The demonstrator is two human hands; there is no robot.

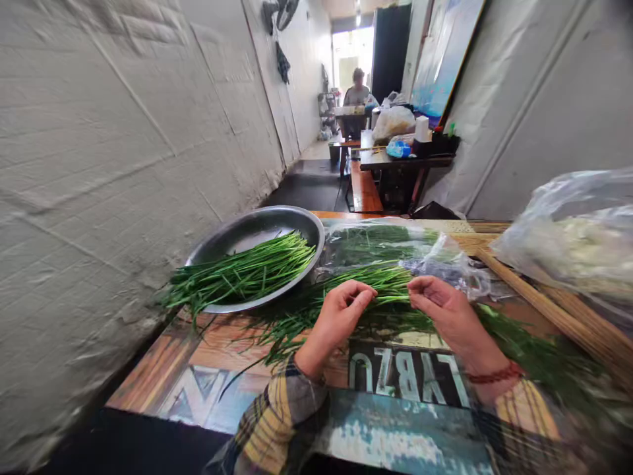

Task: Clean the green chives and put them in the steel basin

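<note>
Above the table, my left hand [342, 318] is closed in a pinch on a few thin stalks of garlic chives [391, 299]. The pale ends of these stalks reach toward my right hand [448, 315], whose thumb and fingers are also pinched together on them. Just beyond both hands lies a loose pile of garlic chives [380, 276], its leaves trailing left. To the left, a wide metal basin [252, 307] holds a large bunch of garlic chives [257, 267] with leaf tips hanging over its rim. My fingers hide part of the held stalks.
A clear plastic bag with more greens [376, 241] lies behind the pile. On the right are wooden strips [534, 297], loose green scraps [539, 356] and a bulging clear bag [583, 231]. A white wall [99, 165] borders the left. Farther back, a person [357, 92] sits at another table.
</note>
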